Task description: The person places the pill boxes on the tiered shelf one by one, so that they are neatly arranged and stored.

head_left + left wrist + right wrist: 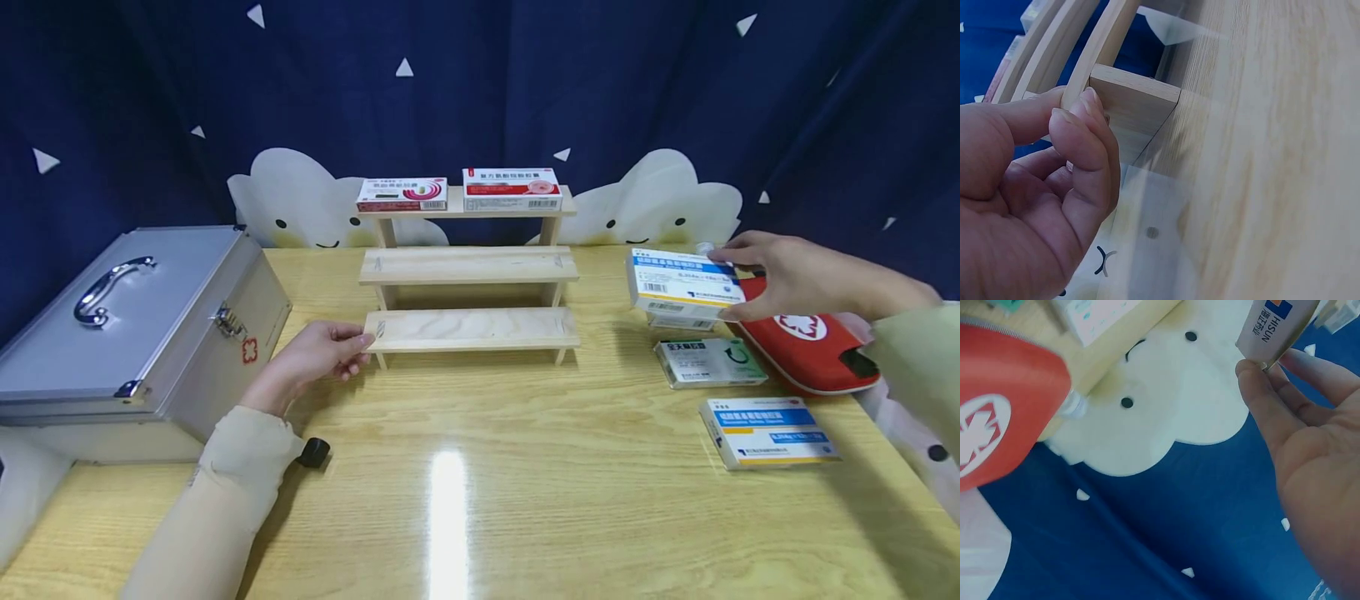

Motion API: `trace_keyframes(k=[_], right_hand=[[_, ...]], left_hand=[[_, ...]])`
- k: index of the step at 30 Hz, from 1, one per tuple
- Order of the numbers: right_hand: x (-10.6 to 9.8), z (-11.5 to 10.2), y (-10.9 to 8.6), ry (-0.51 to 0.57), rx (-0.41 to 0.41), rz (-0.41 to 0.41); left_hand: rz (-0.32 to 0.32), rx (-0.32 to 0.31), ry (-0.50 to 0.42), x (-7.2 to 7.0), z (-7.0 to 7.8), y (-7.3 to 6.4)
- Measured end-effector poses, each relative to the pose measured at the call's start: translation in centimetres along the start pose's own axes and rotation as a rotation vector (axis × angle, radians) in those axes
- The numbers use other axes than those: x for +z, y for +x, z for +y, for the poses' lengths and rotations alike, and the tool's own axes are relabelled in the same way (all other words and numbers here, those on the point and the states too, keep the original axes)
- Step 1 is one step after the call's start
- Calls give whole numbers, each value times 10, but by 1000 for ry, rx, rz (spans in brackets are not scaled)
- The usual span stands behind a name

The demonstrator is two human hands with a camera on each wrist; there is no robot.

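The left hand (321, 354) pinches the left end of the lowest step of a three-step wooden display rack (472, 328); thumb and fingers meet on the board's edge in the left wrist view. At the right, the right hand (780, 271) holds a blue-and-white medicine box (686, 277) by its right end, above the table. Its printed end (1270, 331) shows beside the fingertips in the right wrist view. Partly hidden beneath it is another white box (681, 321). Two medicine boxes stand on the rack's top step: a white-and-pink one (402, 193) and a white-and-red one (512, 189).
A silver metal case (120, 317) with a handle stands at the left. On the right lie a green-and-white box (711, 363), another blue-and-white box (771, 433) and a red first-aid pouch (810, 354). A dark blue curtain (465, 100) hangs behind the table (570, 500).
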State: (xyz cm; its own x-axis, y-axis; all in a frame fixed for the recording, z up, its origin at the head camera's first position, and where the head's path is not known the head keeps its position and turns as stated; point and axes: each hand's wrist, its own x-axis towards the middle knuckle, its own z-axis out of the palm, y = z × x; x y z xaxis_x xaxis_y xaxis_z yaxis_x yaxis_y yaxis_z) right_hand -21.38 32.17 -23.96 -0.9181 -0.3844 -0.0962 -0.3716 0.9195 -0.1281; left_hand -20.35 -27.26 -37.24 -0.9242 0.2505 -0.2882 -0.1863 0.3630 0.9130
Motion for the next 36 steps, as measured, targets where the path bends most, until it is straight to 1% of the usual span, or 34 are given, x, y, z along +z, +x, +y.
trace_keyframes(k=[3, 6, 11, 13, 18, 20, 23, 26, 30, 33, 36], right_hand=[[6, -11, -2, -5, -27, 2], [12, -22, -3, 3, -66, 14], [18, -41, -2, -15, -182, 84], [20, -49, 0, -19, -226, 110], [19, -73, 9, -22, -270, 122], [17, -83, 15, -27, -284, 123], [14, -98, 26, -25, -323, 145], [11, -115, 38, -29, -345, 163], [7, -139, 61, -11, -355, 158], [5, -158, 80, 7, -366, 138], [7, -176, 98, 18, -393, 131]], left_hand=[[2, -4, -5, 0, -1, 1], [-1, 4, -5, 0, -1, 1], [1, 2, -9, 0, 0, 2], [2, -5, -10, -1, 0, 2], [3, -16, -11, -1, -1, 4], [2, -20, -10, -1, -2, 4], [-2, -19, -4, -2, -1, 4], [-3, -17, 2, -2, -1, 4], [0, -10, 2, -2, -1, 4], [1, -3, -1, -1, 0, 3], [1, 0, -6, 0, 1, 1]])
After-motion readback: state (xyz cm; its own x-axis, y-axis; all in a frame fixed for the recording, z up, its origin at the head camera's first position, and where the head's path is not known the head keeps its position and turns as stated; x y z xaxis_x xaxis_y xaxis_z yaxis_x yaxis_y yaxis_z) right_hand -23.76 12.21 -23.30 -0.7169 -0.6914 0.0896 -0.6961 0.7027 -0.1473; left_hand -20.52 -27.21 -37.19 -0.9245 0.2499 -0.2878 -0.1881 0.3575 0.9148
